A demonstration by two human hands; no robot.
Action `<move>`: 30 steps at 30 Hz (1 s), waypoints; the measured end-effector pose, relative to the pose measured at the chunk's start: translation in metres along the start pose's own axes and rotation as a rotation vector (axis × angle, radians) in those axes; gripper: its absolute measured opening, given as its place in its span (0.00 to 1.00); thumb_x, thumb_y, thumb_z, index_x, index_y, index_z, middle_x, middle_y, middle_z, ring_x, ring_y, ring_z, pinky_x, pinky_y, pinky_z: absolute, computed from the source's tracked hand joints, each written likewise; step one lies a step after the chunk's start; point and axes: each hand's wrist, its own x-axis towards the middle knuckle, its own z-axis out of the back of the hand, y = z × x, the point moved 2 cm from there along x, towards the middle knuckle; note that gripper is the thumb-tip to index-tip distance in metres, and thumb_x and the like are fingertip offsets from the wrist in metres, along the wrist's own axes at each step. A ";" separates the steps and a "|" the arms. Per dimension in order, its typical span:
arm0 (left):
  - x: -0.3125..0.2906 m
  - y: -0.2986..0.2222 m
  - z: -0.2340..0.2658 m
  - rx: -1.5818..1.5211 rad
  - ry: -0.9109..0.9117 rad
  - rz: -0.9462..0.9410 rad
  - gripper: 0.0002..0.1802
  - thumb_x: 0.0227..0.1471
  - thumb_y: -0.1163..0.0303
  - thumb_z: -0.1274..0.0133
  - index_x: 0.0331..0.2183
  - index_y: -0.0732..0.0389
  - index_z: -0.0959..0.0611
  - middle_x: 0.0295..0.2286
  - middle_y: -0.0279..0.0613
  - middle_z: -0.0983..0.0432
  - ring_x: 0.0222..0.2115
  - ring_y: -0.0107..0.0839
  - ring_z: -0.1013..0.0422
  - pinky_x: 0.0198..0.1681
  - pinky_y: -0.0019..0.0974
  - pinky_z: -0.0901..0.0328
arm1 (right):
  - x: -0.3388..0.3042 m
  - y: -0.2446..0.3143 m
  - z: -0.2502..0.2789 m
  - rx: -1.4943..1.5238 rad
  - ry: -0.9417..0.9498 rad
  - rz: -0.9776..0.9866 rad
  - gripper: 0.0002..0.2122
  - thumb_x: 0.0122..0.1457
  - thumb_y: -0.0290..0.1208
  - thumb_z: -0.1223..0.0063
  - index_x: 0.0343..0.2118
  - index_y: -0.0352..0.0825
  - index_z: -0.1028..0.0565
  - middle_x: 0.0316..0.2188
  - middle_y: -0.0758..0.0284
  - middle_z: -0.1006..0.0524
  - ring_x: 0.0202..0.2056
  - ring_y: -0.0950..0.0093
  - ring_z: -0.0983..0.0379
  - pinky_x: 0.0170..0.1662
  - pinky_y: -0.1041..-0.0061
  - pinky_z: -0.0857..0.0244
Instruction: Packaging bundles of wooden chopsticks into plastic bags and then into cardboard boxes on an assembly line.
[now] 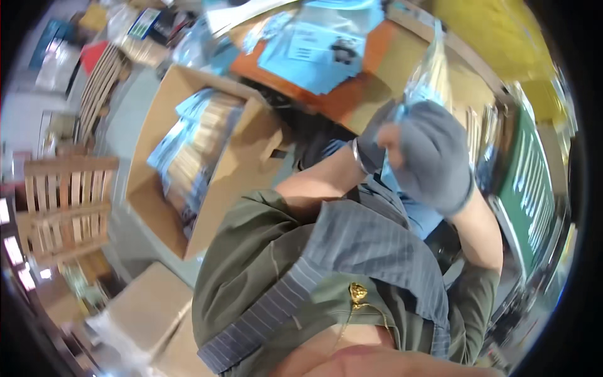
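Both my hands wear grey gloves and are brought together in front of my chest at the right. A clear plastic bag of pale thin sticks [434, 68] with a light blue printed part points away from me between them. My right hand [436, 157] is closed round its near end, bare fingertips showing. Close against it, my left hand [375, 135] grips the same bag from the left; its fingers are mostly hidden behind the right hand. Some blur smears both hands.
At left, an open cardboard box [242, 151] holds several blue-labelled stick packs [198, 147]. Blue printed bags [314, 53] lie on an orange-brown surface [377, 60] ahead. A green slatted crate [531, 182] stands at right, a wooden slatted stool [69, 201] far left.
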 end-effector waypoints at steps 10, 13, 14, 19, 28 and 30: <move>-0.216 -0.220 -0.083 0.750 -0.720 -0.381 0.33 0.45 0.59 0.47 0.50 0.67 0.31 0.40 0.51 0.27 0.40 0.42 0.28 0.41 0.42 0.30 | 0.030 0.007 -0.018 0.191 0.098 0.034 0.14 0.49 0.24 0.48 0.40 0.30 0.28 0.25 0.62 0.26 0.28 0.64 0.27 0.42 0.61 0.34; -0.296 -0.256 -0.011 1.160 -1.347 -0.569 0.25 0.47 0.65 0.47 0.47 0.67 0.27 0.38 0.45 0.26 0.34 0.32 0.28 0.37 0.36 0.32 | 0.012 -0.013 -0.026 0.439 0.162 -0.278 0.14 0.50 0.26 0.49 0.42 0.30 0.28 0.24 0.62 0.26 0.28 0.64 0.27 0.38 0.67 0.34; -0.322 -0.271 0.006 1.171 -1.294 -0.502 0.25 0.47 0.65 0.47 0.47 0.67 0.27 0.38 0.45 0.26 0.34 0.32 0.28 0.37 0.36 0.32 | 0.005 -0.020 -0.029 0.488 0.137 -0.307 0.15 0.51 0.26 0.49 0.42 0.30 0.28 0.24 0.63 0.26 0.28 0.64 0.27 0.37 0.68 0.34; -0.387 -0.308 0.083 1.127 -1.648 0.185 0.27 0.48 0.61 0.46 0.47 0.68 0.26 0.39 0.45 0.26 0.40 0.33 0.30 0.40 0.37 0.32 | -0.041 -0.044 -0.057 0.415 0.080 -0.360 0.14 0.53 0.31 0.50 0.43 0.38 0.28 0.27 0.65 0.24 0.30 0.63 0.26 0.34 0.66 0.33; -0.062 -0.249 0.042 2.674 -0.651 -0.605 0.20 0.55 0.58 0.52 0.39 0.66 0.22 0.35 0.51 0.25 0.32 0.42 0.31 0.39 0.41 0.35 | -0.212 -0.114 0.030 0.172 -0.447 -0.982 0.12 0.55 0.35 0.51 0.40 0.36 0.28 0.26 0.65 0.26 0.29 0.70 0.28 0.34 0.72 0.34; 0.002 -0.174 0.071 2.176 -0.375 -0.467 0.16 0.56 0.64 0.54 0.38 0.67 0.22 0.33 0.48 0.24 0.32 0.40 0.30 0.39 0.38 0.35 | -0.230 -0.122 0.057 0.147 -0.618 -1.113 0.14 0.55 0.36 0.50 0.41 0.34 0.28 0.26 0.63 0.25 0.30 0.72 0.27 0.36 0.74 0.34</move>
